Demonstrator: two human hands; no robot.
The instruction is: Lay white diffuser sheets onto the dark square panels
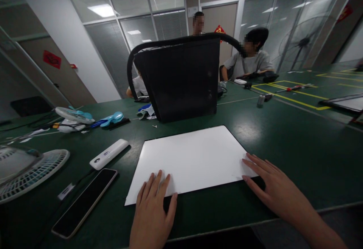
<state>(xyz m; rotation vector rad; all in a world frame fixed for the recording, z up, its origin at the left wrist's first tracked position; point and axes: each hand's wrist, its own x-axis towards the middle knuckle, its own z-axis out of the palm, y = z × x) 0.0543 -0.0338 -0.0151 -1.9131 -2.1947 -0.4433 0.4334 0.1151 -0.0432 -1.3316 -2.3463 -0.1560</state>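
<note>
A white flat panel (193,158) lies on the dark green table (297,154) in front of me. My left hand (153,211) rests flat on the panel's near edge, fingers stretched out and holding nothing. My right hand (272,184) lies open at the panel's near right corner, fingertips touching its edge. Behind the panel stands a black computer case (184,79) with a black hose (159,45) arching over its top.
A black phone (85,201) and a white power bank (109,153) lie to the left, beside a white fan grille (31,173). Small fans and blue parts (112,118) sit farther left. Two people are behind the case, one seated at the table's far side. A screwdriver (292,88) lies far right.
</note>
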